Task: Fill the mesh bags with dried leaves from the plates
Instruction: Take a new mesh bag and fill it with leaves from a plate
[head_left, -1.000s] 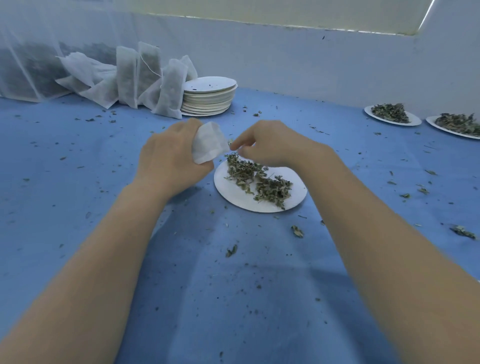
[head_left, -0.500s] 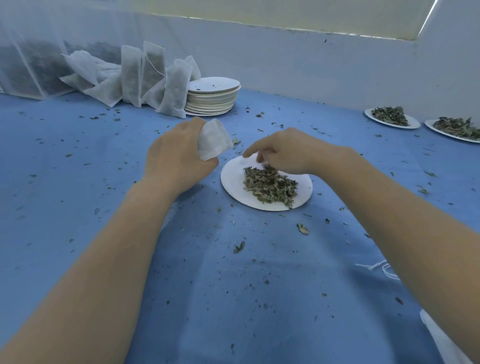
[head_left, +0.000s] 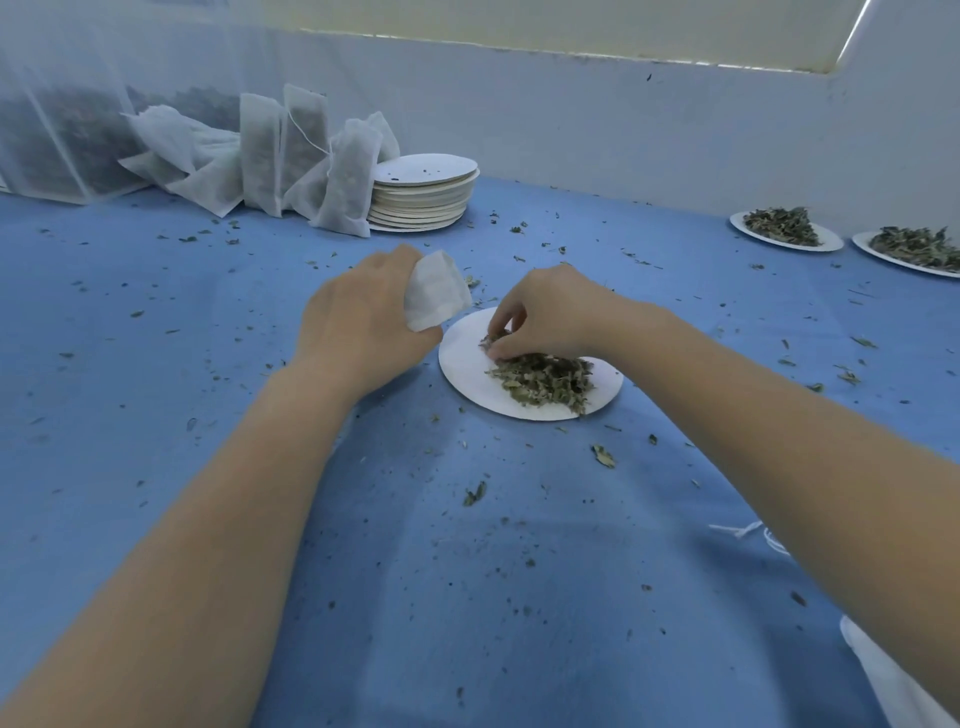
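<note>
1. Blue cloth covers the worktop (head_left: 467, 597), which runs back to a pale wall; leaf crumbs (head_left: 474, 493) lie scattered all over it.
2. Left hand (head_left: 363, 317) grips a small white mesh bag (head_left: 435, 291), fingers curled round its body, the free end sticking up toward the plate. Whether the mouth is open cannot be told from this angle.
3. Right hand (head_left: 545, 317) is down on the near plate (head_left: 467, 374), fingertips drawn together and pinching into the far edge of the dried leaves (head_left: 540, 376). How much it has hold of is hidden under the fingers.
4. Bag and plate sit just beside each other, so the carry looks short. Judged step: gathering a pinch to load into the bag.
5. Filled mesh bags (head_left: 291, 156) lean together at the back left, touching a stack of empty plates (head_left: 423, 192). Two further plates of leaves (head_left: 784, 228) wait far right, well apart from the hands.
6. Risks from here:
   - Leaves are brittle and light; a loose pinch would likely shed flakes between plate and bag, adding to the litter.
   - If the bag mouth is collapsed in the grip, the pinch may land on the outside.
   - Pressing on the plate's rim could tip or slide it on the cloth.
</note>
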